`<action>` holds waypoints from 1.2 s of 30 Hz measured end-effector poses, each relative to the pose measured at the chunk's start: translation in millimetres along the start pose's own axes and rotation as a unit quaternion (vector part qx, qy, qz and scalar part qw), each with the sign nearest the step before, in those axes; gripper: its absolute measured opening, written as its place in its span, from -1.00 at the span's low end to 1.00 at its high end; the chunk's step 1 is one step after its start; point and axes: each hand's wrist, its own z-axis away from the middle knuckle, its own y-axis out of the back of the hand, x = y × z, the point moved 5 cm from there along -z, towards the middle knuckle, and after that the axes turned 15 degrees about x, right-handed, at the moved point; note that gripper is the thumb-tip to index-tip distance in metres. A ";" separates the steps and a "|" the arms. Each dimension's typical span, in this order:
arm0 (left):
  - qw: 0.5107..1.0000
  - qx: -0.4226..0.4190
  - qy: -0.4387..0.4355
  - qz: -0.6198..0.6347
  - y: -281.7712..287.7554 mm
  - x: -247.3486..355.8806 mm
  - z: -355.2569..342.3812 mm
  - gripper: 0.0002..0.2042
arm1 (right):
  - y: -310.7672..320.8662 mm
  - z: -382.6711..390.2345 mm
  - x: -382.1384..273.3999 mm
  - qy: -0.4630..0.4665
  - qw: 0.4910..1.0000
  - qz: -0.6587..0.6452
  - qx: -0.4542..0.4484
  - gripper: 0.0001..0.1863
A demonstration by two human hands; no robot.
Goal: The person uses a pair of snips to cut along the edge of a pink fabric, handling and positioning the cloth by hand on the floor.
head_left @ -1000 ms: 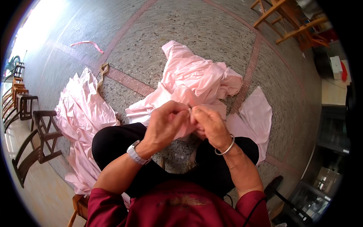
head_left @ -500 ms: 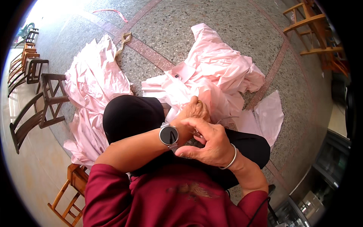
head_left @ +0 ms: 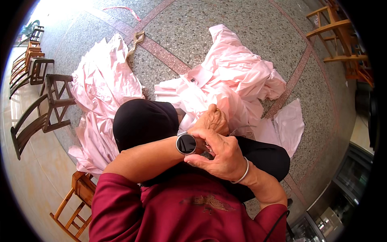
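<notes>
Pink cloth (head_left: 238, 68) points forward lengthwise; left grip (head_left: 212, 121) I can't tell, right grip (head_left: 224, 155) parted.

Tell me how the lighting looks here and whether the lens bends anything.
Head view: white glare burns out the upper left and fades across the floor; head view: the pink cloth shows folds with soft shadows; head view: the fisheye blackens the corners and seems to tilt the dark wooden chair at left.

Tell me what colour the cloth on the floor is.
The cloth is pale pink, seen best in the head view.
</notes>
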 end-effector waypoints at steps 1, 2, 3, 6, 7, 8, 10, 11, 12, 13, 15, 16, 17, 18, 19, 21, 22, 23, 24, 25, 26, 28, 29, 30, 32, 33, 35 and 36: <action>1.000 -0.002 0.001 0.001 0.3 -0.2 -0.5 -0.90 | -0.4 0.3 0.2 0.001 1.000 -0.006 0.001 -0.43; 1.000 -0.004 0.003 0.000 -0.2 -0.4 0.3 -0.90 | -0.6 0.5 0.0 0.003 1.000 -0.011 0.001 -0.43; 1.000 -0.005 0.003 0.001 -0.3 -0.3 -0.1 -0.89 | -0.7 0.5 -0.5 0.003 1.000 -0.012 0.001 -0.43; 1.000 -0.009 0.004 0.004 -0.6 -0.5 0.3 -0.89 | -1.6 0.8 -0.3 -0.003 1.000 -0.018 0.002 -0.44; 1.000 -0.009 0.002 0.004 -0.2 0.6 0.3 -0.89 | -2.0 1.0 -0.5 0.000 1.000 -0.017 0.004 -0.45; 1.000 -0.010 0.004 0.005 0.0 0.3 0.9 -0.89 | -2.2 1.2 -0.9 0.004 1.000 -0.017 0.006 -0.46; 1.000 -0.012 0.004 0.007 -0.7 0.4 0.1 -0.89 | -2.1 1.3 -0.6 -0.001 1.000 -0.014 0.003 -0.46; 1.000 -0.014 0.003 0.006 -1.8 0.4 -0.6 -0.89 | -2.2 1.2 0.2 -0.006 1.000 -0.011 0.001 -0.47; 1.000 -0.015 0.001 0.006 -2.6 1.0 -1.4 -0.89 | -2.2 1.1 0.7 -0.007 1.000 -0.011 0.002 -0.47; 1.000 -0.016 0.001 0.006 -2.7 0.5 -1.8 -0.88 | -2.0 0.9 0.7 -0.007 1.000 -0.011 0.002 -0.47; 1.000 -0.020 0.002 0.008 -3.2 0.2 -2.4 -0.88 | -1.8 0.5 0.7 -0.008 1.000 -0.012 0.003 -0.46; 1.000 -0.022 0.002 0.008 -2.9 0.5 -2.0 -0.88 | -1.6 0.4 0.2 -0.005 1.000 -0.011 0.004 -0.46; 1.000 -0.024 0.001 0.007 -2.9 1.0 -2.0 -0.88 | -1.5 0.2 -0.2 -0.003 1.000 -0.010 0.006 -0.46; 1.000 -0.027 0.002 0.009 -2.8 0.6 -2.2 -0.88 | -1.6 0.2 -0.2 -0.003 1.000 -0.010 0.006 -0.46; 1.000 -0.029 0.002 0.007 -2.9 0.4 -1.5 -0.87 | -1.8 0.2 -0.1 -0.001 1.000 -0.009 0.006 -0.46; 0.999 -0.037 0.003 0.008 -3.3 0.7 -1.9 -0.87 | -2.0 0.5 0.9 0.001 1.000 -0.007 0.007 -0.46; 0.999 -0.037 0.003 0.008 -4.1 0.6 -2.2 -0.87 | -2.2 0.8 1.6 0.003 1.000 -0.006 0.006 -0.47; 0.999 -0.038 0.004 0.008 -4.4 0.9 -2.5 -0.87 | -2.3 1.1 1.9 0.004 1.000 -0.005 0.005 -0.47; 1.000 -0.020 0.002 0.012 -6.5 0.8 -1.7 -0.86 | -2.2 0.9 1.1 0.003 1.000 -0.005 0.005 -0.47; 1.000 -0.002 0.001 0.015 -6.8 0.5 -0.9 -0.85 | -2.1 0.4 0.4 -0.004 1.000 -0.010 0.006 -0.47; 0.999 0.034 -0.001 0.021 -5.0 0.7 -0.8 -0.83 | -1.9 0.2 0.3 -0.011 1.000 -0.015 0.006 -0.47; 1.000 0.025 -0.002 0.017 -5.2 1.6 -0.9 -0.84 | -1.5 0.2 0.8 -0.010 1.000 -0.013 0.006 -0.47; 1.000 0.017 -0.003 0.012 -4.8 1.7 -1.1 -0.85 | -1.4 0.1 1.1 -0.010 1.000 -0.011 0.005 -0.47; 1.000 0.016 -0.003 0.012 -4.8 1.5 -0.9 -0.85 | -1.3 -0.1 1.0 -0.010 1.000 -0.012 0.006 -0.47; 0.999 0.025 -0.004 0.027 -3.2 1.1 -0.6 -0.84 | -0.9 -0.7 -0.1 -0.003 1.000 -0.013 0.010 -0.46; 0.999 0.025 -0.005 0.027 -2.5 1.0 -0.8 -0.84 | -1.3 -0.7 0.4 -0.003 1.000 -0.013 0.010 -0.46; 1.000 -0.001 -0.011 0.012 -1.7 1.2 -1.1 -0.85 | -2.0 -0.4 1.5 0.009 1.000 -0.008 0.016 -0.45; 1.000 -0.002 -0.012 0.012 -2.1 1.1 -1.2 -0.85 | -2.6 -0.1 2.7 0.008 1.000 -0.008 0.018 -0.45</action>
